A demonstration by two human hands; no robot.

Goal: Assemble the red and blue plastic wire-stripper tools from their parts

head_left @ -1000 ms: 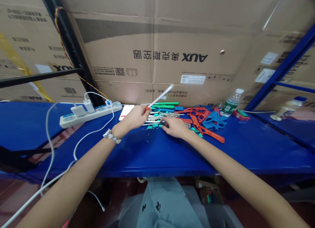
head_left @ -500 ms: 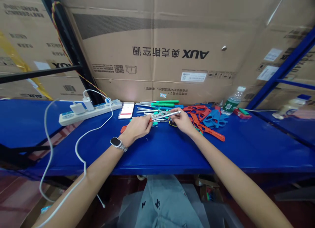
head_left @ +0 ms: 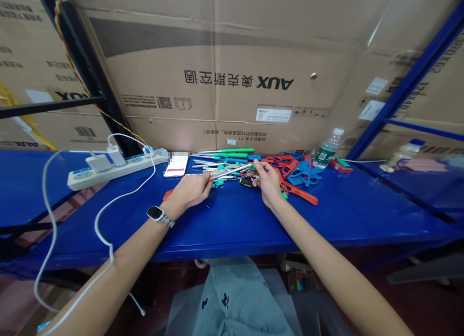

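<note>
My left hand (head_left: 190, 188), with a watch on its wrist, is closed around a slim tool whose orange end shows at the fingertips. From there a thin silver rod (head_left: 232, 171) slants up toward my right hand (head_left: 267, 181), where thumb and forefinger pinch its far end. Whether rod and orange end are one piece, I cannot tell. Beneath both hands lies a jumble of metal rods and small green pieces (head_left: 218, 183). A black-and-yellow handle (head_left: 246, 182) rests just left of my right hand. Behind are green-handled screwdrivers (head_left: 237, 151); red plastic pieces (head_left: 290, 164) and blue plastic pieces (head_left: 306, 174) are piled to the right.
A phone (head_left: 176, 165) and a white power strip (head_left: 119, 170) with plugs and a trailing cable (head_left: 108, 196) lie left on the blue table (head_left: 224, 229). A water bottle (head_left: 328, 150) and a red box (head_left: 340, 167) stand right. A large carton (head_left: 217, 46) rises behind.
The view has shifted slightly to the right. My right hand has turned and moved to the rod's end, its fingers more upright; my left hand keeps its grip.
</note>
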